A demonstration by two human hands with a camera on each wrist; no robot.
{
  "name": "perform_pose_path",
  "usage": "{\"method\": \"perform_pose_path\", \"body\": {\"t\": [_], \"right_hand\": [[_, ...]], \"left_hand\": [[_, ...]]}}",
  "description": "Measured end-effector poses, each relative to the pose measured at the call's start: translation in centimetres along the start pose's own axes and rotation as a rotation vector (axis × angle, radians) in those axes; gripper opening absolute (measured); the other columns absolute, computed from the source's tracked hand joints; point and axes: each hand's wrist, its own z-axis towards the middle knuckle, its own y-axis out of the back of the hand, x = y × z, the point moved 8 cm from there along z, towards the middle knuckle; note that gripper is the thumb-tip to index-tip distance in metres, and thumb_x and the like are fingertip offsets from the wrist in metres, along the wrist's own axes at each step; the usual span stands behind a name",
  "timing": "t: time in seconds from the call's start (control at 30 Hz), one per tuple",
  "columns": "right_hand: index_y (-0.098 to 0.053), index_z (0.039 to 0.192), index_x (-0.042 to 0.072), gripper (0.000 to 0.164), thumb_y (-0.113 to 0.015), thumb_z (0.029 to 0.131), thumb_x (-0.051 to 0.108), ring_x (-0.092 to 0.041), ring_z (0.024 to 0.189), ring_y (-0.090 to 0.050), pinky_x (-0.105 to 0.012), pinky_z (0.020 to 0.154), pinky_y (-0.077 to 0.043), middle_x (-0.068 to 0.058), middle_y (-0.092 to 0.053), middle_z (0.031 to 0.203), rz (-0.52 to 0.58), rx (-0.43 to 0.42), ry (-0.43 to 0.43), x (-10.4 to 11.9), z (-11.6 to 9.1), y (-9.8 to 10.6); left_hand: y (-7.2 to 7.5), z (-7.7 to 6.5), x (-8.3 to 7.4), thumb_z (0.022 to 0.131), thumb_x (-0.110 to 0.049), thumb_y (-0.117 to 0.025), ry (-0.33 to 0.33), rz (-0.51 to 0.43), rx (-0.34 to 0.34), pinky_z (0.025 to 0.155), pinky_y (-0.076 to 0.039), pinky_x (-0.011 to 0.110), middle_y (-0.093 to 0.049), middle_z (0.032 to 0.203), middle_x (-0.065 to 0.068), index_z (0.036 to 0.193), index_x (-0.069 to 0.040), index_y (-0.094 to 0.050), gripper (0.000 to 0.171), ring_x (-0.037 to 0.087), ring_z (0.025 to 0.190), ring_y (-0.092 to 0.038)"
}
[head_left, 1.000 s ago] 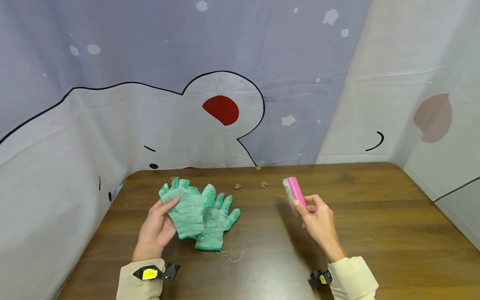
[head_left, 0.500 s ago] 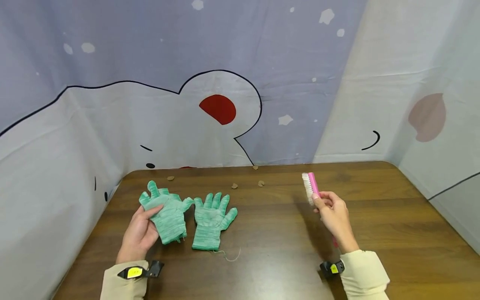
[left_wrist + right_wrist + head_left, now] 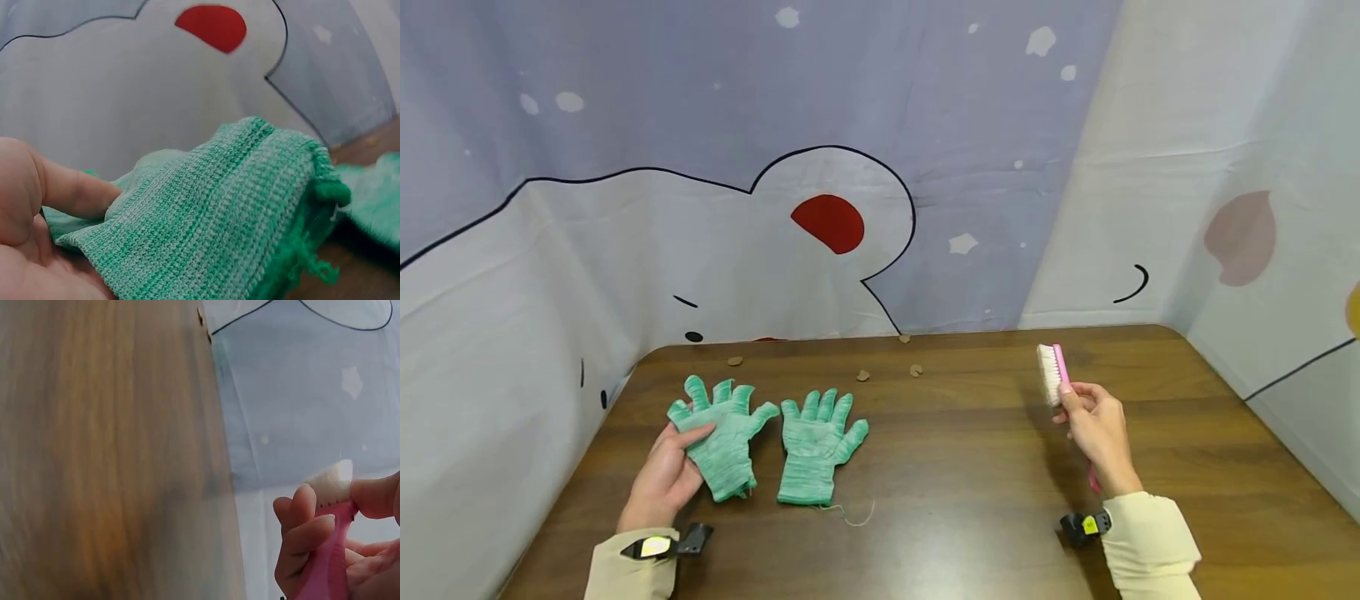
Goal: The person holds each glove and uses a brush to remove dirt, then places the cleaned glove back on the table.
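Observation:
In the head view my left hand point(image 3: 662, 479) holds a green knitted glove point(image 3: 722, 446) at the left, thumb across its front and the other fingers behind it. Close up in the left wrist view, the glove point(image 3: 206, 212) shows ribbed knit and a frayed cuff. A second green glove point(image 3: 812, 450) lies flat on the table just right of it, a loose thread trailing from its cuff. Over at the right my right hand point(image 3: 1097, 429) grips a pink brush point(image 3: 1062, 367) with white bristles facing left. Thumb and fingers wrap the brush point(image 3: 328, 562) near its bristles in the right wrist view.
Several small brown scraps point(image 3: 863, 376) lie toward the back of the wooden table point(image 3: 955, 467). A printed curtain point(image 3: 970, 167) hangs behind the table's far edge and along both sides.
My left hand has drawn its glove leftward, off the second glove, which stays on the table. My right hand has carried the brush to the right, turning it more upright.

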Motion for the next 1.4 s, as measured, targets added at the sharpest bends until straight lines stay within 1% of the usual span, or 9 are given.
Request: {"method": "perform_pose_path", "body": {"t": [0.3, 0.47, 0.67, 0.8, 0.93, 1.1, 1.2, 1.3, 1.4], "right_hand": [[-0.042, 0.12, -0.011, 0.05, -0.032, 0.1, 0.033, -0.009, 0.061, -0.06, -0.03, 0.049, -0.049, -0.009, -0.069, 0.084, 0.081, 0.142, -0.032, -2.1, 1.1, 0.7], [-0.039, 0.12, -0.008, 0.062, -0.042, 0.093, 0.048, -0.007, 0.056, -0.057, -0.027, 0.047, -0.048, -0.008, -0.07, 0.081, 0.136, 0.195, -0.106, -3.3, 1.5, 0.3], [-0.033, 0.123, -0.006, 0.078, -0.068, 0.078, 0.046, -0.013, 0.052, -0.059, -0.03, 0.046, -0.049, -0.01, -0.068, 0.075, -0.071, 0.198, -0.076, -3.4, 1.9, 0.1], [-0.029, 0.119, -0.009, 0.068, -0.069, 0.081, 0.032, -0.018, 0.05, -0.062, -0.032, 0.046, -0.05, -0.011, -0.067, 0.068, -0.136, 0.197, -0.041, -3.2, 2.1, 0.0], [-0.031, 0.113, -0.01, 0.054, -0.063, 0.086, 0.023, -0.02, 0.052, -0.065, -0.032, 0.048, -0.052, -0.014, -0.067, 0.066, -0.117, 0.199, -0.044, -3.2, 2.3, 0.0], [-0.041, 0.104, -0.009, 0.043, -0.062, 0.085, 0.023, -0.016, 0.057, -0.065, -0.029, 0.053, -0.054, -0.013, -0.065, 0.07, -0.13, 0.197, -0.086, -3.3, 2.2, 0.2], [-0.046, 0.102, -0.01, 0.041, -0.062, 0.085, 0.024, -0.014, 0.056, -0.064, -0.028, 0.054, -0.054, -0.011, -0.064, 0.07, -0.149, 0.186, -0.098, -3.3, 2.1, 0.2], [-0.051, 0.105, -0.011, 0.043, -0.061, 0.085, 0.026, -0.017, 0.056, -0.065, -0.029, 0.054, -0.054, -0.012, -0.065, 0.069, -0.21, 0.168, -0.099, -3.3, 2.0, 0.5], [-0.057, 0.108, -0.01, 0.052, -0.063, 0.083, 0.036, -0.025, 0.07, -0.064, -0.034, 0.058, -0.052, -0.022, -0.065, 0.084, -0.361, 0.152, -0.086, -3.2, 1.9, 1.0]], "left_hand": [[2.9, -0.5, 0.5, 0.094, 0.002, -0.04, 0.165, 0.215, -0.209, 0.088, -0.039, 0.015, 0.006, 0.152, -0.011, 0.145, -0.032, 0.003, 0.075, 0.009, 0.135, -0.004], [3.1, -0.4, 0.8, 0.093, -0.001, -0.043, 0.197, 0.335, -0.242, 0.087, -0.04, 0.016, 0.002, 0.153, -0.006, 0.147, -0.025, 0.004, 0.075, 0.01, 0.134, -0.013], [2.6, 0.0, 0.6, 0.092, -0.01, -0.052, 0.181, 0.605, -0.246, 0.101, -0.033, 0.029, 0.0, 0.153, 0.005, 0.147, -0.014, 0.006, 0.08, 0.019, 0.135, -0.014], [1.8, 0.1, 0.1, 0.091, -0.014, -0.054, 0.156, 0.813, -0.253, 0.11, -0.014, 0.045, 0.007, 0.152, 0.013, 0.145, -0.004, 0.01, 0.085, 0.028, 0.138, 0.0], [1.7, -0.3, -0.7, 0.091, -0.022, -0.053, 0.183, 1.031, -0.314, 0.109, -0.009, 0.053, 0.013, 0.15, 0.022, 0.141, 0.003, 0.016, 0.089, 0.037, 0.137, 0.005], [1.9, -0.8, -1.4, 0.09, -0.026, -0.049, 0.215, 1.235, -0.357, 0.101, -0.027, 0.056, -0.019, 0.141, 0.034, 0.14, 0.012, -0.01, 0.074, 0.045, 0.128, -0.023], [1.5, -1.0, -1.9, 0.09, -0.024, -0.048, 0.181, 1.333, -0.379, 0.078, -0.042, 0.046, -0.047, 0.108, 0.026, 0.123, 0.01, -0.038, 0.048, 0.037, 0.1, -0.045], [1.1, -1.3, -2.5, 0.089, -0.023, -0.047, 0.153, 1.408, -0.414, 0.067, -0.038, 0.037, -0.047, 0.09, 0.018, 0.111, 0.008, -0.046, 0.039, 0.03, 0.084, -0.045], [1.2, -1.6, -2.8, 0.09, -0.024, -0.047, 0.166, 1.426, -0.45, 0.075, -0.042, 0.044, -0.05, 0.104, 0.025, 0.12, 0.011, -0.045, 0.046, 0.035, 0.093, -0.047]]}}
